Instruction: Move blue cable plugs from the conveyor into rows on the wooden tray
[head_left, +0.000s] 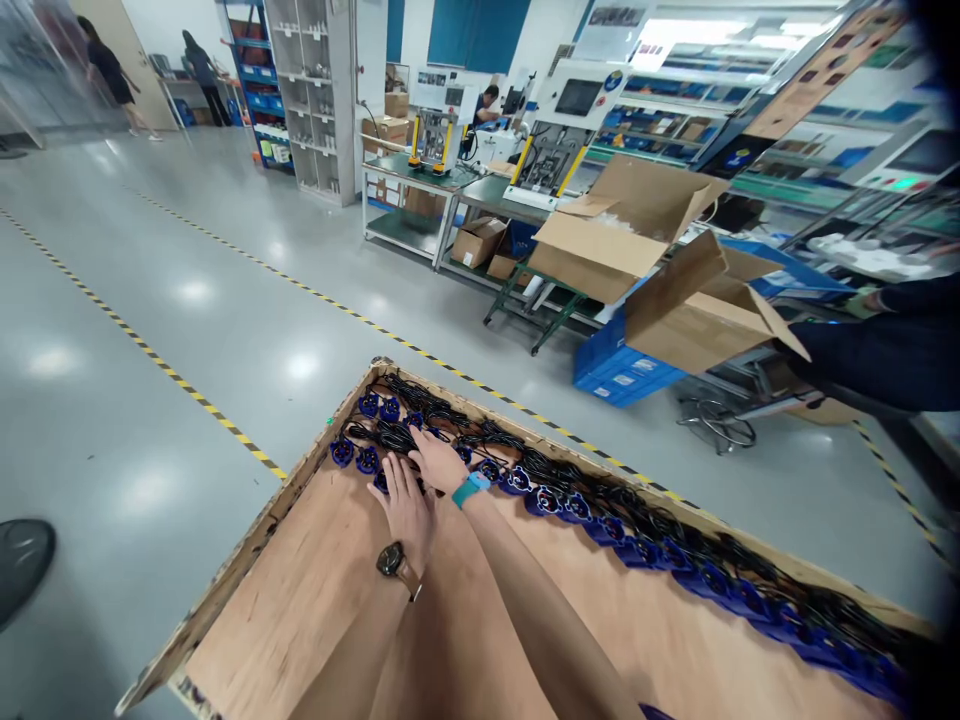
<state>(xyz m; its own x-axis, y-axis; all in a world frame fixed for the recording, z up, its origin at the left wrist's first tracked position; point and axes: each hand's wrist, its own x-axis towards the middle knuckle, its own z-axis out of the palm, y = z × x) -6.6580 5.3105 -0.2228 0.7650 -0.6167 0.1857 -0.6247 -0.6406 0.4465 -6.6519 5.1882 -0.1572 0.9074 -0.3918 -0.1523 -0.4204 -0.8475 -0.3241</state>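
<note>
Palm down, my left hand [407, 512], with a dark watch [390, 559] on its wrist, lies over a dark blue round plug part [381, 483] in a shallow wooden box. Its fingers are stretched out and partly cover that part. My right hand [440, 463], wearing a blue-green wristband [471, 487], reaches over the bundled black cable [386, 434] just beside it. The right fingers are extended too; what lies beneath them is hidden. More blue plug parts [341, 453] sit at the box's left corner, and a long row [637, 550] runs rightward with black cables [570, 475] behind.
The wooden box [247, 560] has low raised edges. Beyond it are yellow-black floor tape [337, 305], open cardboard boxes [592, 255], blue crates [622, 370] and workbenches with machines [555, 150]. A person's dark sleeve [915, 300] shows at right; other people are farther back.
</note>
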